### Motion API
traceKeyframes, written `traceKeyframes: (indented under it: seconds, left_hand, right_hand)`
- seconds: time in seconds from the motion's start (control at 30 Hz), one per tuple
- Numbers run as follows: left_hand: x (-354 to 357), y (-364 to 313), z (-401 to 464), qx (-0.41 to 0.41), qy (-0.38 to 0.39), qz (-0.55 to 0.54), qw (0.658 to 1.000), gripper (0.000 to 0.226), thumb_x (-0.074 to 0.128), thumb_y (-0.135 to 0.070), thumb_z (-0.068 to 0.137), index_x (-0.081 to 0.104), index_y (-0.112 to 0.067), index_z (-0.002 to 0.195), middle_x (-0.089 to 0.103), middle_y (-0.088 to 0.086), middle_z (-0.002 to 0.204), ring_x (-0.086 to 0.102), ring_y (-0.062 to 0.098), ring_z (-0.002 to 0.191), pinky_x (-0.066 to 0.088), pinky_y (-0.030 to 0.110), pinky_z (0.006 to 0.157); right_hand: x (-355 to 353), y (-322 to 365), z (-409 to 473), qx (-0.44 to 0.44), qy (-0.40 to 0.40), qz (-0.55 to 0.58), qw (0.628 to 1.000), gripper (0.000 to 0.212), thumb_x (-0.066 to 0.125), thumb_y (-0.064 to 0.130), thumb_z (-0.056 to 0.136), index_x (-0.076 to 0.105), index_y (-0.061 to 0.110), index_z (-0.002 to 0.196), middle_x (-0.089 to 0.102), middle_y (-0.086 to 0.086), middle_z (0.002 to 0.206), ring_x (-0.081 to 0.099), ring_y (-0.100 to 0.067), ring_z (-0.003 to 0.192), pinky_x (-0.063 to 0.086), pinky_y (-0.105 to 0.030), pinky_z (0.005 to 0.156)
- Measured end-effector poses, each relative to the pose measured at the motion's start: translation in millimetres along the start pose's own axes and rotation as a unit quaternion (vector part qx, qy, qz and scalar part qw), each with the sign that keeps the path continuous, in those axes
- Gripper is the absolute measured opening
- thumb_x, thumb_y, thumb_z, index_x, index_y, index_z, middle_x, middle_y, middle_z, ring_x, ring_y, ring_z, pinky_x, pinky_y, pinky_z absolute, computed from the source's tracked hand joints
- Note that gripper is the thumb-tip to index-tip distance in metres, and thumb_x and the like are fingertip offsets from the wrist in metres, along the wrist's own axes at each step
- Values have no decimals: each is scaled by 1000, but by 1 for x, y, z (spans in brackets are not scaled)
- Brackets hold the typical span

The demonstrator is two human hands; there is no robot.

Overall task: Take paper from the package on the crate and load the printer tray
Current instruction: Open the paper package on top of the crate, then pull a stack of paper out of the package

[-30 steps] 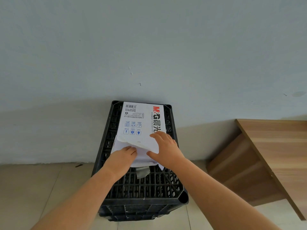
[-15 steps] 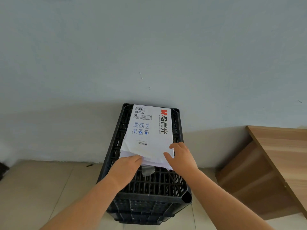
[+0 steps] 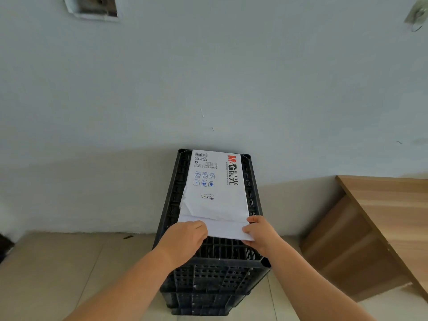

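A white paper package point(image 3: 215, 181) with red and black print lies lengthwise on top of a black slatted crate point(image 3: 215, 272) against the wall. A stack of plain white paper point(image 3: 225, 229) sticks out of the package's open near end. My left hand point(image 3: 183, 242) grips the stack's left near corner. My right hand point(image 3: 260, 232) pinches its right near corner, thumb on top. No printer or tray is in view.
A pale blue wall stands right behind the crate. A wooden table point(image 3: 389, 218) with a side panel is at the right. Beige floor tiles point(image 3: 69, 269) lie to the left of the crate, with a dark object at the far left edge.
My right hand moved from the package's top down to the paper's right corner. Both hands have drawn the white sheets out toward me, so more paper shows beyond the wrapper.
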State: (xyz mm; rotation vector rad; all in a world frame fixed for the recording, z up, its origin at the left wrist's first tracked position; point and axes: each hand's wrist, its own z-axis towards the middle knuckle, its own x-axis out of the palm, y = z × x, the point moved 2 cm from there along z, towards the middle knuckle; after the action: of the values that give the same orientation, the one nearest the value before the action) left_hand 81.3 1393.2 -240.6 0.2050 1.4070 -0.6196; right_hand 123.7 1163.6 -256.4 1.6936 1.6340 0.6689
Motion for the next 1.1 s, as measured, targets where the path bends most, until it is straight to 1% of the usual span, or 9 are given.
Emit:
traceKeyframes:
  seconds: [0.1, 0.2, 0.3, 0.4, 0.5, 0.63, 0.9, 1.0, 1.1]
  left_hand:
    - [-11, 3, -11, -80, -5, -94, 992, 40, 44, -47, 93, 61, -23, 120, 53, -9, 131, 49, 11, 119, 40, 30, 104]
    - [-12, 18, -22, -203, -16, -164, 965, 46, 49, -47, 93, 51, -23, 132, 37, -5, 145, 32, 17, 136, 29, 36, 113]
    - [-13, 29, -24, -300, -6, -258, 918, 53, 52, -50, 90, 45, -24, 135, 44, -2, 138, 44, 20, 125, 43, 38, 103]
    - [-16, 29, -22, -378, 33, -413, 828, 50, 60, -44, 88, 44, -28, 132, 47, -6, 127, 53, 16, 106, 48, 28, 80]
    - [-13, 36, -22, -432, 27, -519, 737, 47, 68, -26, 86, 48, -22, 128, 63, 8, 112, 63, 23, 91, 53, 35, 75]
    - [0, 41, -27, -436, 73, -608, 660, 43, 65, -7, 88, 53, -16, 128, 65, 14, 113, 66, 27, 91, 55, 39, 78]
    - [10, 27, -46, -436, 78, -663, 604, 40, 54, 9, 89, 60, -15, 120, 62, 13, 121, 63, 29, 101, 54, 40, 75]
    - [8, 20, -51, -442, 62, -651, 614, 45, 52, 12, 88, 57, -13, 125, 60, 14, 126, 63, 28, 102, 53, 39, 79]
    - [-2, 15, -61, -443, 59, -653, 611, 46, 51, 12, 89, 54, -11, 129, 60, 13, 123, 63, 27, 99, 51, 40, 83]
  right_hand:
    - [2, -2, -7, -15, -12, -19, 1000, 26, 54, -7, 90, 57, 18, 98, 54, -17, 117, 59, -31, 98, 57, -40, 77]
    - [5, -7, -16, -1, -7, -3, 1000, 27, 52, -8, 91, 61, 17, 98, 55, -17, 121, 59, -33, 106, 57, -41, 81]
    - [7, -11, -26, -2, -10, 6, 1000, 26, 52, -6, 91, 63, 15, 104, 53, -15, 122, 57, -33, 109, 56, -36, 75]
    - [5, -18, -34, -2, -15, 12, 1000, 26, 53, -4, 92, 64, 15, 107, 53, -14, 123, 57, -32, 110, 55, -36, 79]
    - [0, -25, -42, -7, -22, 20, 1000, 25, 55, -2, 93, 66, 16, 105, 55, -13, 124, 58, -31, 110, 55, -35, 82]
    - [-5, -35, -56, -5, -18, 18, 1000, 27, 54, -1, 93, 66, 17, 109, 55, -11, 122, 59, -27, 104, 55, -31, 73]
    - [-7, -50, -69, 10, 35, 66, 997, 33, 53, -5, 90, 62, 13, 117, 57, -13, 125, 59, -30, 109, 55, -32, 76]
    - [-6, -47, -72, 7, 49, 68, 996, 44, 55, -7, 89, 58, 12, 128, 53, -13, 129, 56, -33, 115, 54, -32, 76]
    - [-9, -47, -83, 14, 75, 68, 995, 47, 56, -10, 88, 58, 13, 128, 57, -10, 121, 60, -30, 104, 55, -32, 73]
